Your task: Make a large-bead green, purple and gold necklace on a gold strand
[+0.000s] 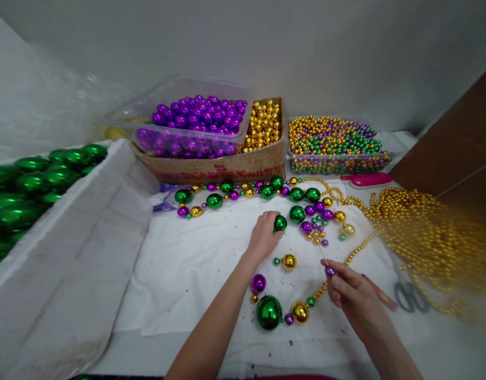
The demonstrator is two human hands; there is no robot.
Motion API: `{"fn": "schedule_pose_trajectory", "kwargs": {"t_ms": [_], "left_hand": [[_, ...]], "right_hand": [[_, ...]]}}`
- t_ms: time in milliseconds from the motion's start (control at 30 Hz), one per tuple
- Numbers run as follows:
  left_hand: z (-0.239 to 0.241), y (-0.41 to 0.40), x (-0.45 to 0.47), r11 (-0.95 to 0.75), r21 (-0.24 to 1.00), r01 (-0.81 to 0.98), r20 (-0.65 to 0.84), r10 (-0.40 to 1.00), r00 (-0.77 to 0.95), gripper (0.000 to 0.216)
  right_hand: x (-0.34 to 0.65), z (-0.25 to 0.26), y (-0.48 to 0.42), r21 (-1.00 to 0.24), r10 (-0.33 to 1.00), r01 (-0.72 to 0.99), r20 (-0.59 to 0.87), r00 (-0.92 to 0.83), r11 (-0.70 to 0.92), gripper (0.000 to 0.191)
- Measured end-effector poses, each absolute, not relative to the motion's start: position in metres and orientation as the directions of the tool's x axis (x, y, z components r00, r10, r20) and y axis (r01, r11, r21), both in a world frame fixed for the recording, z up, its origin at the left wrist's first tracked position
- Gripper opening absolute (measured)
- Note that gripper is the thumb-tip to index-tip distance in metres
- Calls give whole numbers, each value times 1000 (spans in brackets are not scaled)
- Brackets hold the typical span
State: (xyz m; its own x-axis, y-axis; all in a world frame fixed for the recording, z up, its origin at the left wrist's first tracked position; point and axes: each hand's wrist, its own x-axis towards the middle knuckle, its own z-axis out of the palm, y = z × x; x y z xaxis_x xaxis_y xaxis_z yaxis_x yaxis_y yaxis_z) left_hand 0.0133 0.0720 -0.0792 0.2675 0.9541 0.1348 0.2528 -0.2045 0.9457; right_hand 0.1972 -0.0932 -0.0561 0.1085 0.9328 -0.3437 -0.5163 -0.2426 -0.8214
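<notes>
Left hand on a green ball, right hand pinching a purple bead

Leftmost on my feed, beyond the white cloth's [187, 274] left edge, stands a pale box [80, 248] of large green balls [33, 182]. A beaded strand [214, 201] lies along the cloth's far edge. My left hand [264, 232] has its fingers curled round the green ball [280, 223], mid-cloth. Toward the near edge curves a row of beads [269, 312]. My right hand [354, 293] has thumb and finger clamped on the purple bead [329, 271], a thin needle or wire [323, 255] sticking out. Scissors [411, 296] lie by the right edge, near heaped gold strings [409, 221].
</notes>
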Motion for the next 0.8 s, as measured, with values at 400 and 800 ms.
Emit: {"fn": "schedule_pose_trajectory", "kwargs": {"t_ms": [400, 800], "left_hand": [[-50, 50, -9, 364, 836, -411, -211, 904, 372, 40], [-48, 50, -17, 458, 539, -707, -369, 883, 291, 22]], "right_hand": [[194, -55, -107, -917, 935, -221, -350, 52, -331, 30], [202, -31, -111, -940, 940, -54, -339, 36, -337, 31]]}}
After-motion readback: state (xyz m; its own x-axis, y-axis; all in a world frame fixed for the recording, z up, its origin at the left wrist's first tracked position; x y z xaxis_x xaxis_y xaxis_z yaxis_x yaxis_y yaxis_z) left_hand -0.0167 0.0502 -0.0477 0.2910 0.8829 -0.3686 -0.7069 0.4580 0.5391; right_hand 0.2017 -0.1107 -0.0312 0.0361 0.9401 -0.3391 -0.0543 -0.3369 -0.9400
